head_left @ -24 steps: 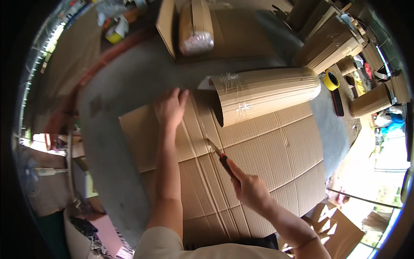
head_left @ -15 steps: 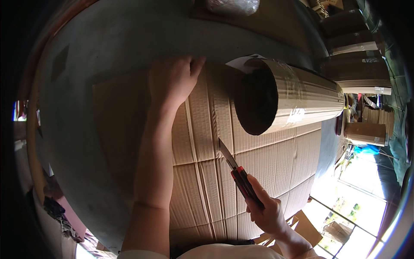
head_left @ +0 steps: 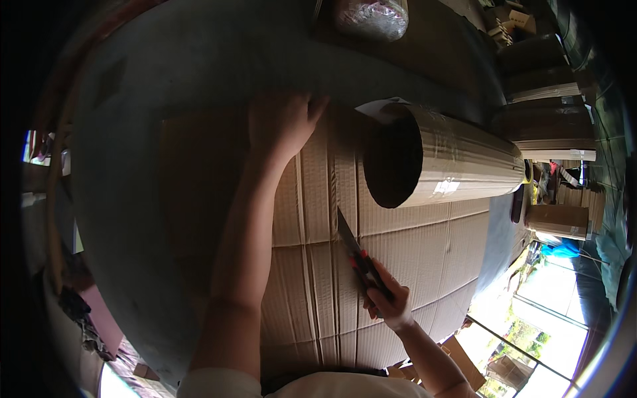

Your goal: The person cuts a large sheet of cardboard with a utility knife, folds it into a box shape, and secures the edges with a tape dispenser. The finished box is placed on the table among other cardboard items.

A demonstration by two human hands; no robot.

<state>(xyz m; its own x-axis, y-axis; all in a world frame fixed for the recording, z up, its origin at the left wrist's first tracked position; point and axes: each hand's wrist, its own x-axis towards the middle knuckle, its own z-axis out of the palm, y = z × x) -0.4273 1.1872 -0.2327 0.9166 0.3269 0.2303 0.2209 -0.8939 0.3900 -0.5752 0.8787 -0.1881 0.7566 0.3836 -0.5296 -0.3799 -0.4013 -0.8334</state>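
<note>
A big flat sheet of brown cardboard lies across the grey worktop and fills the middle and lower right of the frame. The left hand rests in the upper middle, fingers spread flat on the far edge of the sheet; pressing down like that probably keeps the cardboard from sliding. The right hand, in the lower middle, is wrapped tight around the red and black handle of a utility knife. The blade points up and away from the person, and its tip sits on the cardboard along one of the fold lines, so the ridge may help the cut run straight. The left hand is well apart from the blade, which looks like the safe place for it. Just to the right of the left hand, a rolled-up cardboard tube lies on the sheet with its open end facing the camera. A clear plastic bundle sits at the top edge.
</note>
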